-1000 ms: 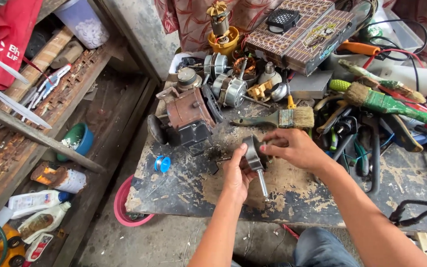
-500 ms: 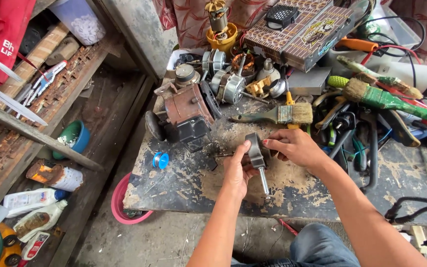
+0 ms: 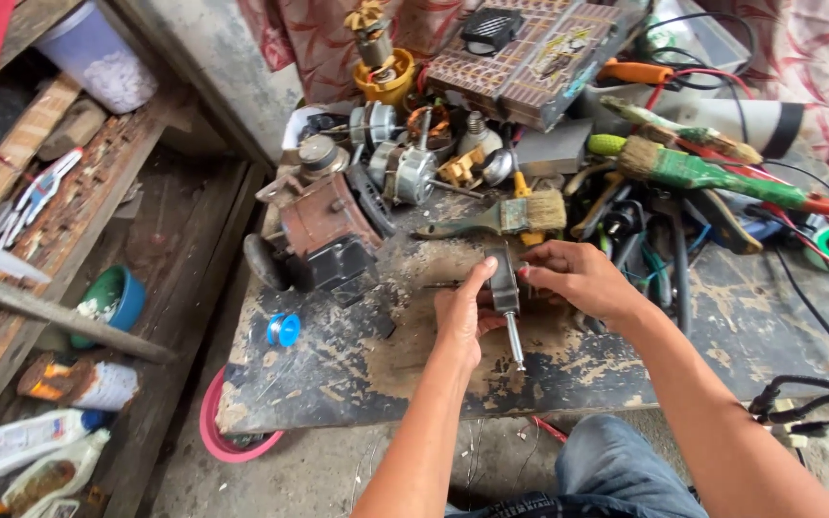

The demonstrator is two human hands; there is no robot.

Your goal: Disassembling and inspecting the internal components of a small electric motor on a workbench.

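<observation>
Both my hands hold a small grey metal motor part with a steel shaft (image 3: 506,297) just above a dirty, stained workbench top (image 3: 338,374). My left hand (image 3: 462,312) grips it from the left, thumb up against its side. From the right, my right hand (image 3: 578,278) pinches its upper end with the fingertips. The shaft points down toward me.
A worn paintbrush (image 3: 510,216) lies just behind my hands. A rusty motor housing (image 3: 323,225) sits to the left, with a blue spool (image 3: 283,329) in front of it. Motors, pliers, cables and a green-handled tool (image 3: 712,173) crowd the back and right. Wooden shelves (image 3: 69,240) with bottles stand left.
The hands and the motor part stay in the same place on the bench. My left thumb has shifted slightly up along the part's side.
</observation>
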